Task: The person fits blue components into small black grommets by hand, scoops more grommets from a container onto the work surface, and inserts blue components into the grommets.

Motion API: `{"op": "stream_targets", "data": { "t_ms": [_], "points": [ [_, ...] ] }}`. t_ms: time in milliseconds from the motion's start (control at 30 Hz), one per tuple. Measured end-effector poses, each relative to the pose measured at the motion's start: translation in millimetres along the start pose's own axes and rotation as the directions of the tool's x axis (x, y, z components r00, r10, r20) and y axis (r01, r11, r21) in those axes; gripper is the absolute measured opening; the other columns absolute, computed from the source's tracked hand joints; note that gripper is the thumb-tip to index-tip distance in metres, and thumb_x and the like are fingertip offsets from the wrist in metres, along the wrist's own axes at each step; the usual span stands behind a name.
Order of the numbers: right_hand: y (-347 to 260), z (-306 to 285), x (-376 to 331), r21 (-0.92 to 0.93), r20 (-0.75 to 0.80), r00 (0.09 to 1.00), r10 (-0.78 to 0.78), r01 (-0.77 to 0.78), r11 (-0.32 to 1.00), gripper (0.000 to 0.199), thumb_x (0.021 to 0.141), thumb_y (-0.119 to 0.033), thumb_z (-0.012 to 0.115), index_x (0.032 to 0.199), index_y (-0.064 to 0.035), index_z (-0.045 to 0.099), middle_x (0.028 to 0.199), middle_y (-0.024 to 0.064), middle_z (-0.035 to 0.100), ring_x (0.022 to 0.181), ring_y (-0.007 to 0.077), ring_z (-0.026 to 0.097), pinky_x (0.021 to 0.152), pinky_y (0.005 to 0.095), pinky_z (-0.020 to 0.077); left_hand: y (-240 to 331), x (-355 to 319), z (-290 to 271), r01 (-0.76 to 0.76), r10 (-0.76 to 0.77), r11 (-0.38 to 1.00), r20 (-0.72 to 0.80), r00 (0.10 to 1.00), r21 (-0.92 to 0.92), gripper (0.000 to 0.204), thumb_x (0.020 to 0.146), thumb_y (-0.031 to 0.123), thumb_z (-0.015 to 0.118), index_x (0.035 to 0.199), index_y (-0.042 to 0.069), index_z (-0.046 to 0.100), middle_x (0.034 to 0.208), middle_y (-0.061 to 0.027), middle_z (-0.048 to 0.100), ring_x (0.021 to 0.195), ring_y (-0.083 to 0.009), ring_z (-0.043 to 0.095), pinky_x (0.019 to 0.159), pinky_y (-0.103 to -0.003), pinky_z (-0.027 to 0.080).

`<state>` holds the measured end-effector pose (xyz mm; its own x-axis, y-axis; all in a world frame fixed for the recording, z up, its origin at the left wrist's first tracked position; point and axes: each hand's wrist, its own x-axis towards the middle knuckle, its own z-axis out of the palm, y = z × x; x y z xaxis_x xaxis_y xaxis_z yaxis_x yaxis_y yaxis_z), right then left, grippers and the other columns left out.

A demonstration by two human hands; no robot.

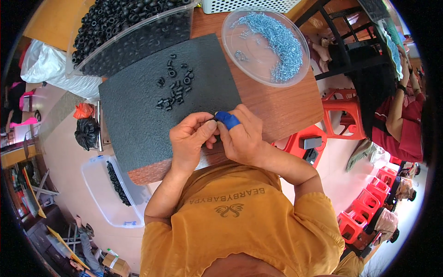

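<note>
Both hands pinching one small black ring (215, 117) together, left hand (190, 138) and right hand (242, 136), over the near-right edge of the black mat (138, 115).

Both forearms come up from the lower edge and bend inward, bringing the hands together in front of the chest. The left hand (190, 138) is curled, thumb and fingertips pinched. The right hand (242, 136) presses against it, its forefinger, capped in a blue cot, meeting the left thumb.
</note>
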<state>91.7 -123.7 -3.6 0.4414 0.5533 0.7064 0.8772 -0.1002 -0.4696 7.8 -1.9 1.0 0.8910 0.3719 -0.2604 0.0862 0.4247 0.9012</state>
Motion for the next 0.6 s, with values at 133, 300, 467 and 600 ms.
{"op": "stream_targets", "data": {
  "t_ms": [133, 300, 467, 600],
  "points": [
    [-2.4, -1.2, -0.6, 0.059, 0.034, 0.999, 0.029, -0.031, 0.998, 0.020, 0.065, 0.007, 0.062, 0.082, 0.0047, 0.051, 0.070, 0.0139, 0.050, 0.055, 0.0276, 0.047, 0.043, 0.0354, 0.0358, 2.2, 0.9, 2.2, 0.061, -0.063, 0.994, -0.020, 0.998, -0.095, 0.012, 0.082, 0.007, 0.061, 0.089, -0.003, 0.059, 0.069, -0.0059, 0.061, 0.052, -0.0076, 0.051, 0.045, -0.020, 0.041],
    [-2.7, -10.0, 10.1, 0.130, 0.088, 0.991, 0.098, -0.109, 0.986, 0.024, 0.062, 0.001, 0.066, 0.080, 0.0032, 0.050, 0.072, 0.0141, 0.049, 0.058, 0.0291, 0.047, 0.046, 0.0378, 0.0368, 5.1, 1.8, 4.6, 0.071, -0.084, 0.977, -0.058, 0.995, -0.199, 0.011, 0.081, 0.006, 0.061, 0.087, -0.003, 0.059, 0.069, -0.0064, 0.060, 0.052, -0.0088, 0.052, 0.045, -0.021, 0.041],
    [-0.6, -9.4, 19.6, -0.015, 0.161, 0.985, 0.066, -0.064, 0.998, 0.030, 0.060, -0.012, 0.071, 0.078, 0.0020, 0.051, 0.076, 0.0144, 0.050, 0.066, 0.0300, 0.048, 0.052, 0.0390, 0.0372, 5.6, 4.2, 9.6, 0.059, -0.078, 0.962, -0.058, 0.995, -0.267, 0.008, 0.081, 0.004, 0.060, 0.086, -0.002, 0.059, 0.073, -0.0051, 0.060, 0.058, -0.0098, 0.055, 0.051, -0.021, 0.044],
    [3.7, -1.9, 16.1, -0.093, 0.216, 0.976, 0.000, 0.020, 0.995, 0.040, 0.056, -0.009, 0.071, 0.088, 0.0052, 0.054, 0.075, 0.0130, 0.051, 0.062, 0.0284, 0.049, 0.051, 0.0377, 0.0382, 3.0, 2.9, 13.6, 0.008, -0.036, 0.974, -0.120, 0.992, -0.228, 0.006, 0.082, 0.002, 0.059, 0.086, -0.003, 0.060, 0.078, -0.0031, 0.060, 0.067, -0.0081, 0.056, 0.060, -0.020, 0.046]
  ]
}}
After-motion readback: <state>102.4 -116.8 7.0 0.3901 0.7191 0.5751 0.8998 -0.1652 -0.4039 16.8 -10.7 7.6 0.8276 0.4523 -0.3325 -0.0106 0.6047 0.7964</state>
